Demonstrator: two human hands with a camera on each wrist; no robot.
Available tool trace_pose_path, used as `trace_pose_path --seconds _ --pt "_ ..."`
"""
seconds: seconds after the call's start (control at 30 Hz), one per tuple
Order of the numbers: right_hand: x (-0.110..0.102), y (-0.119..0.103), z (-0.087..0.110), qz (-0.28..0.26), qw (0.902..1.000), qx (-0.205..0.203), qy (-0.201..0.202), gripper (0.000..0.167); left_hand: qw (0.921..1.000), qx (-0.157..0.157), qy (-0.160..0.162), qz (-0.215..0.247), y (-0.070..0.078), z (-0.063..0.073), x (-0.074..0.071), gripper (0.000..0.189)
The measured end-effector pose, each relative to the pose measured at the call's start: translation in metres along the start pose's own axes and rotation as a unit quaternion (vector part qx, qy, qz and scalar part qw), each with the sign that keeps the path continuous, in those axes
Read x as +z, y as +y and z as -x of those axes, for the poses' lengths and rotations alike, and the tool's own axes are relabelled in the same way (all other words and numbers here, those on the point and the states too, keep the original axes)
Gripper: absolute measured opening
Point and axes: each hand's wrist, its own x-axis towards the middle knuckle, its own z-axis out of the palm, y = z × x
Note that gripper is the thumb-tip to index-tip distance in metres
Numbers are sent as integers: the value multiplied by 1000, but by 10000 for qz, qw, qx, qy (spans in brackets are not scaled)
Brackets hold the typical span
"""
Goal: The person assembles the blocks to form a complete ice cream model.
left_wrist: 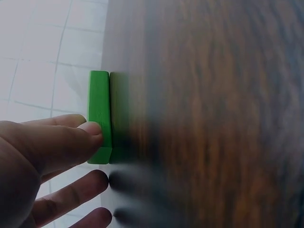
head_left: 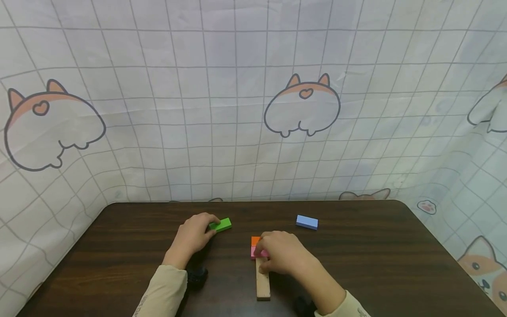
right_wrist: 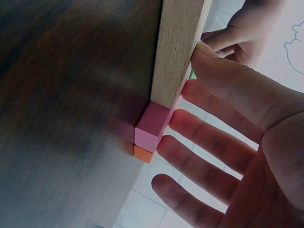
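Note:
At the left, my left hand (head_left: 194,233) pinches the near end of a green block (head_left: 223,225) between thumb and fingers; the block lies on the dark table. My right hand (head_left: 283,251) reaches over a row of blocks, its fingers extended and loosely spread in the right wrist view. Those fingertips touch the pink block (right_wrist: 153,122), while the thumb rests on the edge of a plain wooden block (head_left: 263,286). Beyond the pink block sits an orange block (head_left: 255,240), side by side with it. The wooden block runs from the pink one toward me.
A blue block (head_left: 306,222) lies apart at the back right of the table (head_left: 376,264). White grid cloth (head_left: 222,132) with dog drawings hangs behind the table's far edge. A black wrist device (head_left: 197,277) sits below the left hand.

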Motion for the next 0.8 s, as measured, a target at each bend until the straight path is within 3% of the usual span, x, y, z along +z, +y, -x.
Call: trace_pose_path --seconds 0.8 --pt "-2 -1 0 -99 9999 10 -77 26 9991 394 89 -114 21 1 5 30"
